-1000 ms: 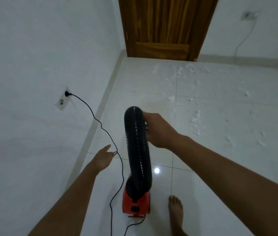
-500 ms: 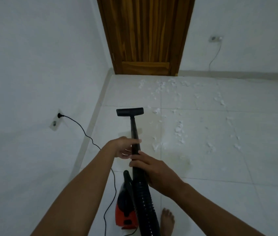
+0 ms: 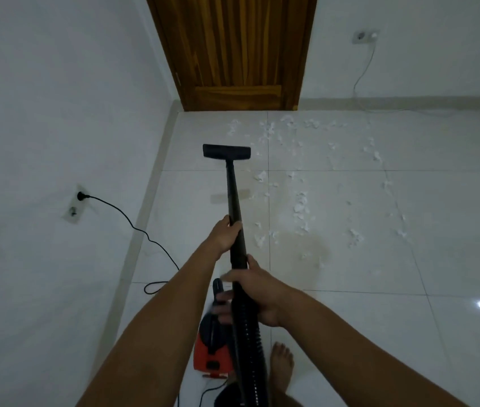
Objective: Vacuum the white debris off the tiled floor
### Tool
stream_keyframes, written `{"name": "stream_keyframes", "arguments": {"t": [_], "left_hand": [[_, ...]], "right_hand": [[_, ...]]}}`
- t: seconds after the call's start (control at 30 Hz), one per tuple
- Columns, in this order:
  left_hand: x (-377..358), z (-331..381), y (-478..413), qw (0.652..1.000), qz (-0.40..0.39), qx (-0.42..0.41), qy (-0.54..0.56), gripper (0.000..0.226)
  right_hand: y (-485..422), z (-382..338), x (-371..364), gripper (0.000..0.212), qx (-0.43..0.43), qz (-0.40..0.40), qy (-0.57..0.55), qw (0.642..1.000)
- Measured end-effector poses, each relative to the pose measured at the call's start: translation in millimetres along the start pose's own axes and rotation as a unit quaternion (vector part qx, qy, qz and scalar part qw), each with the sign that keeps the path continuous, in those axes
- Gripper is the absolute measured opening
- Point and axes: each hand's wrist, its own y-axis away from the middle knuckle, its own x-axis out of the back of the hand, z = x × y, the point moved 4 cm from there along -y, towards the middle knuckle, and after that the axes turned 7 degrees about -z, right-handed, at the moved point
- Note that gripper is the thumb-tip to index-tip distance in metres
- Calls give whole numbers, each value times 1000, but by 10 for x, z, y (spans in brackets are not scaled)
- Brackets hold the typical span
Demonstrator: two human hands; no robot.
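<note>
I hold a black vacuum wand (image 3: 233,198) that slants forward and down to a flat black floor nozzle (image 3: 226,151) on the white tiles. My left hand (image 3: 224,235) grips the wand at mid-length. My right hand (image 3: 254,292) grips it lower, where the ribbed black hose (image 3: 249,345) begins. The red and black vacuum body (image 3: 211,349) stands on the floor below my hands. White debris (image 3: 301,207) lies scattered over the tiles to the right of the nozzle and up towards the door.
The black power cord (image 3: 133,227) runs from a wall socket (image 3: 80,196) on the left across the floor to the vacuum. A wooden door (image 3: 232,51) closes the far end. My bare foot (image 3: 282,362) stands right of the vacuum. Another socket with a thin cable (image 3: 363,69) is on the far wall.
The wand has swung from held up to stretched out ahead, and the nozzle has slid farther forward. My left hand left the cord and took the wand; both hands now grip it.
</note>
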Motion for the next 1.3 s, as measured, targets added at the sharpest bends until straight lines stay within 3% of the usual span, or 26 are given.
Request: {"name": "stream_keyframes", "arguments": {"t": [0.1,0.2,0.3,0.4,0.6,0.77,0.87,1.0,1.13,1.2,1.3], "left_hand": [[-21,52,-91,997,-21,-7,80,70],[-83,140,-82,976,-69,37,203,83],[-112,179,-148,977,-81,34,194,76],[-120,216,-306,985,-38,0,170,58],[-28,293,-550,986,-32,-9,163,65],[-3,340,-649,982,-79,8,169,71],[-13,319,-653,978,-121,42,164,74],[-21,312,-712,989,-87,17,115,69],[-13,316,-811,990,-77,6,118,68],[-27,304,-828,989,-78,3,125,68],[-60,264,-823,985,-98,9,140,70]], "right_hand": [[-198,121,36,60,53,74,60,994],[-250,135,80,64,77,107,118,984],[-307,87,141,64,107,139,187,967],[-396,-43,192,65,139,152,207,956],[-508,-101,175,48,66,106,7,992],[-708,-123,224,50,106,194,121,968],[-815,-153,234,71,107,219,166,955],[-867,-212,225,88,118,212,166,956],[-783,-148,171,69,76,166,68,981],[-776,-93,183,63,75,200,112,970],[-839,-46,235,74,91,252,169,948]]}}
